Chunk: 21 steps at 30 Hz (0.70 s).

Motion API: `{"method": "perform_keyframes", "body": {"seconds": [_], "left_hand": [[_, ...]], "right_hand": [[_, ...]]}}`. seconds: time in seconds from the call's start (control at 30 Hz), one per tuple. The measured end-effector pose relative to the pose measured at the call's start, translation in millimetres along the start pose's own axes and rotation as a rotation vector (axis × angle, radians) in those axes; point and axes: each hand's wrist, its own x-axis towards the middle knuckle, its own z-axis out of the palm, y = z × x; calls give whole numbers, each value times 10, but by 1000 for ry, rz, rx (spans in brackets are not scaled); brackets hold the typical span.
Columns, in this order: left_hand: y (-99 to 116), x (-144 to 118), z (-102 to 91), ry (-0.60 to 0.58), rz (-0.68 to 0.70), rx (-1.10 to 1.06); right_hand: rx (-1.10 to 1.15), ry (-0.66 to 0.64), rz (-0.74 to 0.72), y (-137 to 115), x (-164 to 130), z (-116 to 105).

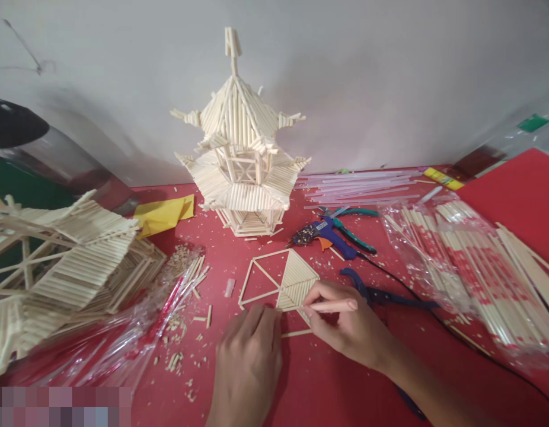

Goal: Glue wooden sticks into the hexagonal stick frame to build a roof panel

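A flat hexagonal frame of thin wooden sticks (pixel 259 295) lies on the red table, with part of it covered by a panel of closely laid sticks (pixel 296 276). My left hand (pixel 248 356) rests on the frame's near left edge, fingers curled down and their tips hidden. At the panel's right corner, my right hand (pixel 345 323) is closed around a light, pencil-like rod (pixel 332 306). The rod's far end meets the panel. Under and between my hands, a near stick of the frame (pixel 296 334) shows.
A stick pagoda (pixel 243 154) stands behind; another stick structure (pixel 79 249) is at left. A blue glue gun (pixel 323 231), teal pliers (pixel 354 234) and blue-handled cutters (pixel 381 295) lie right of the frame. Bagged sticks (pixel 474 267) and wood scraps (pixel 174 332) flank the work.
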Motion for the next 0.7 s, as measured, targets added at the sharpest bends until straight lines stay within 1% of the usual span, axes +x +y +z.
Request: {"method": "perform_keyframes", "body": {"seconds": [0.1,0.2,0.27,0.47,0.57,0.7], "left_hand": [[1,-3,1,0,-2,7],[2,-11,3,3,-12,18],[3,-14,5,1,-13,18],[16,1,13,8,-5,41],[23,6,17,20,-2,48],[30,-4,25,0,-17,57]], "right_hand": [[7,28,-24,2,6,-7],[3,51,-123,6,28,-12],[15,35,-176,18,38,-13],[76,-49,-127,55,6,-27],[85,-47,-120,53,-3,-22],[70,-37,-112,46,16,-1]]}}
